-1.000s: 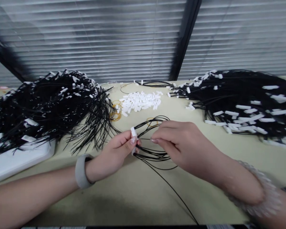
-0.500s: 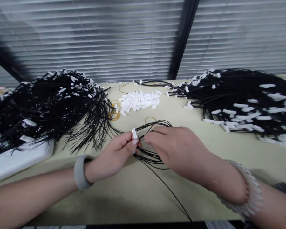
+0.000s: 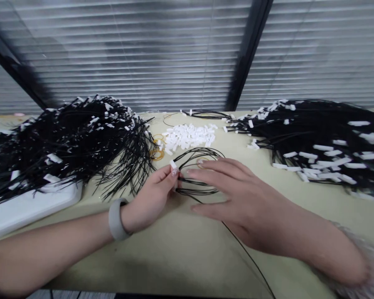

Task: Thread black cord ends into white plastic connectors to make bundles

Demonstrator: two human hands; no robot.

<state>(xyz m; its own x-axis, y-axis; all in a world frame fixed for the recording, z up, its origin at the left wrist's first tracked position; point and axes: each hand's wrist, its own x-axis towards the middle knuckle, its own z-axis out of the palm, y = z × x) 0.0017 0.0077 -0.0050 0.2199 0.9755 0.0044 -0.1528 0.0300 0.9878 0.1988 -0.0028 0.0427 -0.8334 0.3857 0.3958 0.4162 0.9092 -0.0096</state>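
My left hand (image 3: 157, 189) pinches a small white connector (image 3: 173, 165) between thumb and fingers. From there a looped bundle of thin black wires (image 3: 199, 192) fans out to the right. Over these loops my right hand (image 3: 233, 187) is spread, its fingers apart and slightly blurred; whether its fingertips touch the wires I cannot tell. A single loose wire (image 3: 252, 259) trails from under the right hand down to the table's front edge.
Left lies a big heap of black wires (image 3: 65, 141) with white ends, partly over a white case (image 3: 50, 203). Another wire heap (image 3: 318, 133) is at right. Loose white connectors (image 3: 190, 136) and yellow rubber bands (image 3: 157, 155) lie between, before blinds (image 3: 174, 54).
My right hand has opened from a pinch at the wires and moved slightly right. The left hand keeps its hold. The whole view has shifted, so the scene sits a little more to the right.
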